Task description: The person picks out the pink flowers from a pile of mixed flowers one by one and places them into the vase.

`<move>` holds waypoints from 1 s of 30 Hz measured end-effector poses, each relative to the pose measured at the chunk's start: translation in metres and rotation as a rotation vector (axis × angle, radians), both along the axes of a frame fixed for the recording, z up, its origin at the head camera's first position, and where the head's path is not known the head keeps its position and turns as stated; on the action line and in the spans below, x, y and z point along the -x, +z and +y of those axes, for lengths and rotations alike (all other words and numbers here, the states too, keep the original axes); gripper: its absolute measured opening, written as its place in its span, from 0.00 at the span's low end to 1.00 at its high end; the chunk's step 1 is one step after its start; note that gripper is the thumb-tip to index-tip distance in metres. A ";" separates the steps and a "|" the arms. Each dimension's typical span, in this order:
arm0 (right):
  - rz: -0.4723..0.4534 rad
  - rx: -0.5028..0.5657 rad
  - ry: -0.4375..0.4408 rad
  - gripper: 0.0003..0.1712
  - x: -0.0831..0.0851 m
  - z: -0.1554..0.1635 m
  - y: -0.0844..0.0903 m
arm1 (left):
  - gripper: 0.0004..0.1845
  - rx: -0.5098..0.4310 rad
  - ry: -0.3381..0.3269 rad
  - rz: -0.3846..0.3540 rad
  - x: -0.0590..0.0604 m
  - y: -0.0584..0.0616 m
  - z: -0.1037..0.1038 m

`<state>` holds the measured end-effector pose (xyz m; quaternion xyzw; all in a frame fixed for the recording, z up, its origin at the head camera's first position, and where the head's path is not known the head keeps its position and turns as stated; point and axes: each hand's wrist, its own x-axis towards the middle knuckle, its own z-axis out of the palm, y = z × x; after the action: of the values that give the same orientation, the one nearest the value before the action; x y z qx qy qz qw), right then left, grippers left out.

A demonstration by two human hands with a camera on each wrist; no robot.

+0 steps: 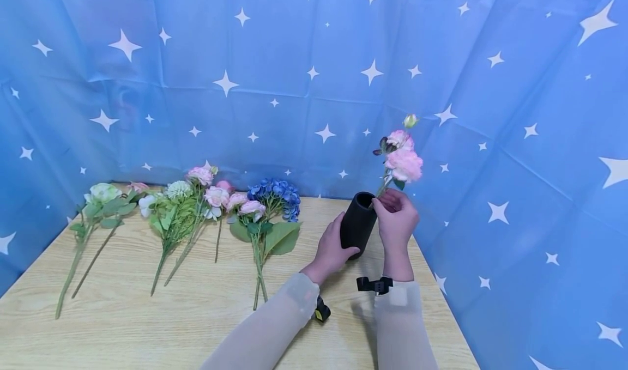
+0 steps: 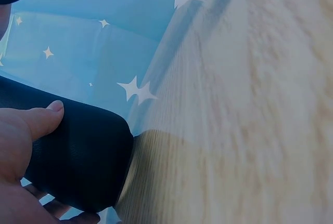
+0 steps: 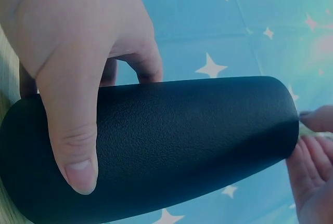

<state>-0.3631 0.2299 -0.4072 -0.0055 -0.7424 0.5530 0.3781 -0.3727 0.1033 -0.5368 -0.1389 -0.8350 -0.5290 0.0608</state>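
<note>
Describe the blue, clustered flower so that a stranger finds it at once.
On the pale wooden table, stemmed flowers lie left of the black cylindrical vase. The blue, clustered flower lies nearest that vase. No other bloom is blue; neighbours are pink, white or green.

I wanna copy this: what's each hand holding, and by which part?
Left hand: black vase, round its lower half. Right hand: pink flower spray, by its stem.

The left sleeve [image 1: 260,326] and right sleeve [image 1: 404,329] are long, pale grey and plain, each ending at the wrist, with a lighter patch [image 1: 398,295] near the right sleeve's edge. A black unit [image 1: 321,310] with a yellow marking is mounted at the left wrist. The right wrist carries a black strap [image 1: 363,284] and a compact, boxy black module [image 1: 381,286].
</note>
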 end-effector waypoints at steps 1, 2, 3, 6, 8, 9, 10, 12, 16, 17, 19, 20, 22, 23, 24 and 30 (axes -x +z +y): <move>0.010 0.004 0.010 0.16 -0.003 -0.002 0.003 | 0.53 0.004 0.000 0.000 0.000 0.000 0.000; 0.018 0.008 0.020 0.16 -0.006 -0.004 0.007 | 0.53 0.005 -0.001 -0.001 0.000 0.000 0.000; 0.024 0.005 0.026 0.16 -0.008 -0.005 0.009 | 0.53 0.005 -0.003 -0.002 0.000 0.000 0.000; 0.037 -0.010 0.033 0.16 -0.013 -0.007 0.014 | 0.53 0.003 -0.009 -0.006 -0.001 0.000 -0.001; 0.037 -0.017 0.039 0.16 -0.015 -0.007 0.015 | 0.53 0.000 -0.012 -0.013 -0.002 0.000 -0.001; 0.037 -0.021 0.041 0.16 -0.015 -0.007 0.015 | 0.53 0.000 -0.012 -0.013 -0.002 0.000 -0.001; 0.035 -0.017 0.045 0.15 -0.015 -0.006 0.014 | 0.53 -0.001 -0.012 -0.013 -0.002 0.000 -0.001; 0.030 -0.009 0.051 0.14 -0.015 -0.005 0.014 | 0.53 0.000 -0.011 -0.015 -0.003 0.000 -0.002; 0.019 0.009 0.021 0.13 -0.008 0.001 0.007 | 0.53 -0.001 -0.006 -0.011 -0.003 0.001 -0.001; 0.017 0.008 0.012 0.13 -0.005 0.004 0.003 | 0.53 -0.001 -0.005 -0.011 -0.003 0.001 -0.001; 0.008 0.003 0.003 0.15 0.002 0.011 -0.004 | 0.53 0.001 -0.003 -0.013 -0.003 0.000 -0.001; -0.001 -0.003 0.005 0.16 0.006 0.014 -0.007 | 0.53 0.002 -0.002 -0.013 -0.003 -0.001 0.000; -0.027 -0.013 0.033 0.18 0.010 0.019 -0.012 | 0.53 0.006 0.000 -0.016 -0.002 -0.002 0.000; -0.045 -0.018 0.054 0.19 0.010 0.021 -0.012 | 0.53 0.006 0.001 -0.017 -0.002 -0.002 0.000; -0.069 -0.025 0.076 0.21 0.010 0.022 -0.012 | 0.53 0.007 0.001 -0.017 -0.002 -0.002 0.000; -0.240 -0.069 0.229 0.34 0.013 0.031 -0.016 | 0.53 -0.002 0.003 -0.018 -0.001 -0.002 0.000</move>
<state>-0.3763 0.2609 -0.4231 0.0259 -0.7966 0.5620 0.2211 -0.3719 0.1033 -0.5391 -0.1331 -0.8351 -0.5310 0.0543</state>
